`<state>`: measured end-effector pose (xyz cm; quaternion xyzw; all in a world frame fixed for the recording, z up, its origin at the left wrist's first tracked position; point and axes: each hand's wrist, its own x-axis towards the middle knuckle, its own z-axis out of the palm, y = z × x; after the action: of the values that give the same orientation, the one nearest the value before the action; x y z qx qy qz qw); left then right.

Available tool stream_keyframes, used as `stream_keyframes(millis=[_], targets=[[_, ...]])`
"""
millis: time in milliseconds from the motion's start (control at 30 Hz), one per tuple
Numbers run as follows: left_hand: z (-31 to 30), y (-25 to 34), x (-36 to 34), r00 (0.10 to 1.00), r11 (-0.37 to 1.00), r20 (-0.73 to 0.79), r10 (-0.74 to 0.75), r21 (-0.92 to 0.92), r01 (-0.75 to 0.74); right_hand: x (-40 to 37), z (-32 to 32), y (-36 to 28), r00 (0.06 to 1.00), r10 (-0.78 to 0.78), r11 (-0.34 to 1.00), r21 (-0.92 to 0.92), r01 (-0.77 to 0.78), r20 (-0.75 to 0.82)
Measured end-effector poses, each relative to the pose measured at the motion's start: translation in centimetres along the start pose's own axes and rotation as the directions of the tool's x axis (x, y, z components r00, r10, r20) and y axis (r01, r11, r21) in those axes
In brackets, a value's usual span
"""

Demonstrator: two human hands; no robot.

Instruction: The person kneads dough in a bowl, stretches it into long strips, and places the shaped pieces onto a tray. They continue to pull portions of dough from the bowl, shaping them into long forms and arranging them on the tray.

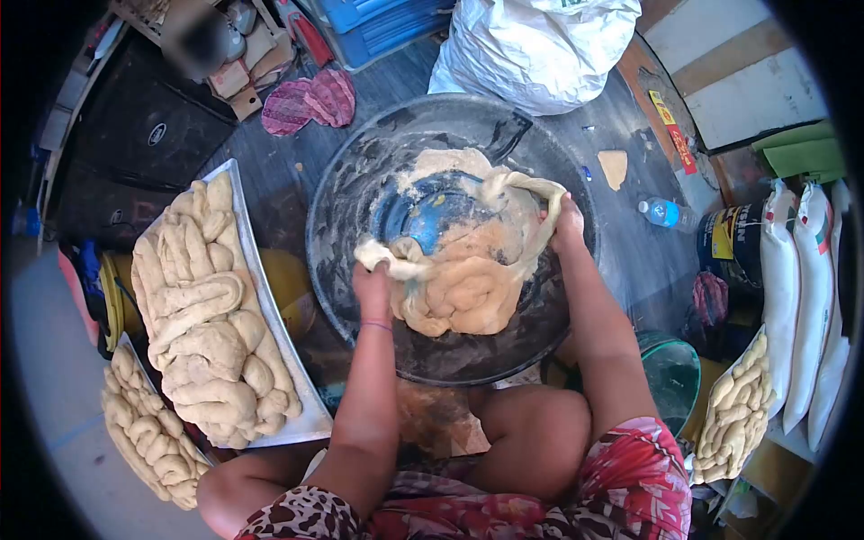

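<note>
My left hand is closed around one end of a long, pale rope of dough, over the left side of a wide black basin. My right hand grips the same rope near the basin's right rim, where it loops up and hangs back down. Beneath and between my hands, a coiled heap of floury dough lies in the basin. Loose flour is spread over the basin's far side, and a blue patch shows at its middle.
Trays of twisted dough stand at my left, with another tray at right. A white sack sits beyond the basin. To the right are a plastic bottle, a green bucket and upright white sacks.
</note>
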<state>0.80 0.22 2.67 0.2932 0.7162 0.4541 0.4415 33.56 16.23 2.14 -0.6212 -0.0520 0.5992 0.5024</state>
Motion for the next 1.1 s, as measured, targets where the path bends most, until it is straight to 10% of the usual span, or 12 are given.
stream_keyframes(millis=[33,100,133,167,233,300,533,600,767,867,1000,1100], targets=[[0.0,0.4,0.4,0.976,0.956,-0.176,-0.132,-0.284,0.078,-0.8,0.6,-0.2,0.998,-0.040,0.996,-0.072,0.044,0.057],[1.3,0.1,1.2,0.938,0.991,-0.345,0.023,-0.117,-0.068,-2.1,1.9,-1.1,0.990,-0.076,0.985,-0.145,0.092,0.115],[2.3,0.8,0.8,0.922,0.953,-0.307,0.237,0.258,-0.159,-2.4,3.0,-1.9,0.993,-0.010,0.998,-0.063,0.017,0.118],[3.4,1.9,0.6,0.885,0.769,-0.192,0.424,0.593,-0.240,-2.4,4.0,-2.7,0.990,0.052,0.998,0.022,-0.056,0.129],[5.9,4.0,0.2,0.945,0.896,0.277,0.174,0.353,-0.269,-3.5,5.6,-4.8,0.934,0.076,0.978,0.157,-0.138,0.350],[8.8,5.1,-1.4,0.804,0.862,0.461,0.375,0.146,-0.486,-8.1,8.1,-8.0,0.841,0.070,0.962,0.187,-0.199,0.537],[12.5,10.3,-5.6,0.740,0.995,0.668,0.081,-0.014,-0.096,-21.3,11.8,-13.5,0.404,-0.289,0.880,0.407,-0.245,0.868],[11.1,14.3,-6.9,0.713,0.980,0.694,-0.104,-0.048,0.191,-21.4,12.6,-13.2,0.443,-0.479,0.877,0.430,0.214,0.758],[6.8,19.8,-7.3,0.818,0.918,0.568,0.094,-0.366,0.149,-14.7,9.7,-8.1,0.273,0.021,0.845,-0.163,0.509,0.962],[4.7,22.1,-5.7,0.867,0.858,0.455,0.203,-0.509,0.066,-12.7,8.7,-3.7,0.037,0.479,0.513,-0.313,0.799,0.877],[2.5,22.3,-4.6,0.920,0.860,0.292,0.261,-0.503,-0.085,-17.6,12.0,-1.5,0.311,0.405,0.324,-0.453,0.830,0.860],[1.5,21.7,-3.8,0.887,0.808,0.290,0.360,-0.573,-0.141,-15.7,11.8,-0.7,0.328,0.337,0.599,-0.470,0.648,0.882]])
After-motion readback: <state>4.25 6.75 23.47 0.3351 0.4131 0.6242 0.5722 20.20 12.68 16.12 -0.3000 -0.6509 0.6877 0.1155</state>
